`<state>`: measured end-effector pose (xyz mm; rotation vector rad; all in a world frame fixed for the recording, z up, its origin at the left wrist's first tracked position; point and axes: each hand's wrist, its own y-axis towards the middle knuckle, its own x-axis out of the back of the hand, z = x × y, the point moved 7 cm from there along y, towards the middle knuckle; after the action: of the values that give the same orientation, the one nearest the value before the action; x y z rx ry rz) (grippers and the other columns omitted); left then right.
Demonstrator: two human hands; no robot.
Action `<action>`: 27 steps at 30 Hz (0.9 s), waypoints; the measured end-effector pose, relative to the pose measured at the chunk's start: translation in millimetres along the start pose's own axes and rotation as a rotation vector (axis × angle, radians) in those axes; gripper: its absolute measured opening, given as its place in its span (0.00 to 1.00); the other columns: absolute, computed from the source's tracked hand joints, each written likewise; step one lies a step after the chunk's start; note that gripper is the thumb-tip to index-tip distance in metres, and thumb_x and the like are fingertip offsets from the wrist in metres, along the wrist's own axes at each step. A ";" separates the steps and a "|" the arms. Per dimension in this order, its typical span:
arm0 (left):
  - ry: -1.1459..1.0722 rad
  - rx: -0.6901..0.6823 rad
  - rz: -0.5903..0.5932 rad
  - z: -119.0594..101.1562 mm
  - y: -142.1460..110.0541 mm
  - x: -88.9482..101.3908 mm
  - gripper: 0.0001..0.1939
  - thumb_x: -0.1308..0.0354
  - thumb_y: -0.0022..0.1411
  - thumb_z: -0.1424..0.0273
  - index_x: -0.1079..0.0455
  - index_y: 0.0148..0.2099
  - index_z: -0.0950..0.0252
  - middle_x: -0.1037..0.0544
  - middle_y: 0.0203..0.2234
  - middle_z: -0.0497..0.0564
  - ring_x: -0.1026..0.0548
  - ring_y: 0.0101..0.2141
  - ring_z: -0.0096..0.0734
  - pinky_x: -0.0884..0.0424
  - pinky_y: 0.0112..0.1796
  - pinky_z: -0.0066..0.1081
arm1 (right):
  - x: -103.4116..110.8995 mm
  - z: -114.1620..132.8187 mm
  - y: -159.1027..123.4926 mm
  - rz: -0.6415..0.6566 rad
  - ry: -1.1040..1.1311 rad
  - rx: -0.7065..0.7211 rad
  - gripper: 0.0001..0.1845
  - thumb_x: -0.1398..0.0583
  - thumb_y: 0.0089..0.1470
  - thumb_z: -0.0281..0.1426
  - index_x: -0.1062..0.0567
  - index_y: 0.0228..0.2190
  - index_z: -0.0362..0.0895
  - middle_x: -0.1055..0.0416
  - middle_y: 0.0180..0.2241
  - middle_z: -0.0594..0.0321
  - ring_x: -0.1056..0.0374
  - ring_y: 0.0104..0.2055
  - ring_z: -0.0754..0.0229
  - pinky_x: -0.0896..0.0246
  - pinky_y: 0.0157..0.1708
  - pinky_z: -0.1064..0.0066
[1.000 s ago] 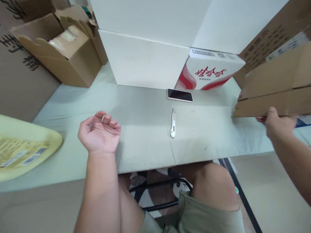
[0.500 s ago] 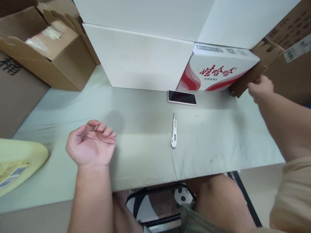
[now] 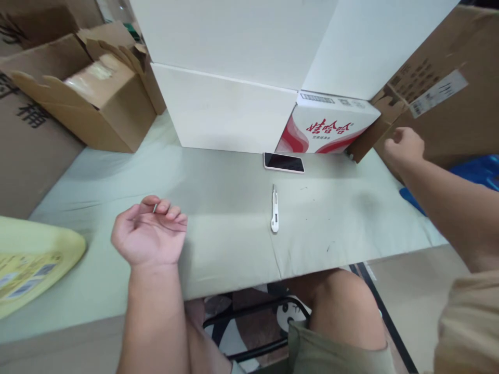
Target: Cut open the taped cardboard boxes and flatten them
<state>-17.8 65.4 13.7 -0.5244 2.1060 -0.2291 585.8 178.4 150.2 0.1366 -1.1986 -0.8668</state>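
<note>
My left hand (image 3: 152,234) rests palm up over the table with loosely curled fingers and nothing in it. At the right, my right hand (image 3: 405,148) is raised beside a narrow brown cardboard box (image 3: 368,137), its fingers curled in. Whether anything is inside those fingers is hidden. Between my hands, a white utility knife (image 3: 275,210) lies on the green cloth, its tip pointing away from me. A phone with a dark screen (image 3: 284,162) lies just beyond it.
White cartons (image 3: 230,114) stand along the back, next to a red-and-white printed carton (image 3: 327,127). An open cardboard box (image 3: 120,111) is at the left, and a yellow bottle (image 3: 42,234) lies nearer. A large brown carton (image 3: 463,109) and blue plastic (image 3: 479,171) are at the right.
The view has shifted a little to the right. My right hand has come away from the narrow cardboard box, and a gap shows between them. My left hand keeps its pose.
</note>
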 end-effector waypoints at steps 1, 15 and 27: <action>-0.012 0.001 -0.003 -2.4 -2.3 0.0 0.07 0.39 0.51 0.65 0.33 0.31 0.61 0.33 0.20 0.45 0.34 0.18 0.23 0.32 0.18 0.24 | 4.5 18.0 -4.9 0.021 0.002 0.025 0.14 0.36 0.51 0.14 0.18 0.40 0.35 0.21 0.43 0.36 0.26 0.45 0.49 0.39 0.48 0.50; 0.153 -0.059 -0.133 -24.1 -2.2 33.3 0.09 0.38 0.47 0.64 0.30 0.27 0.64 0.31 0.19 0.45 0.33 0.19 0.21 0.37 0.21 0.21 | -83.1 421.2 -270.1 0.765 0.599 1.094 0.21 0.42 0.58 0.23 0.21 0.51 0.48 0.23 0.56 0.56 0.21 0.51 0.51 0.26 0.58 0.56; 0.222 -0.004 -0.102 -13.6 1.4 31.9 0.13 0.36 0.43 0.59 0.31 0.28 0.61 0.31 0.20 0.47 0.33 0.21 0.26 0.38 0.24 0.27 | -167.4 606.9 -292.8 0.875 0.685 0.971 0.15 0.42 0.63 0.25 0.21 0.48 0.41 0.26 0.63 0.62 0.32 0.69 0.52 0.40 0.71 0.49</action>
<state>-44.9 51.7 -3.1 -0.6336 2.2964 -0.3559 -97.8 293.4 111.6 0.5856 -0.7877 0.5550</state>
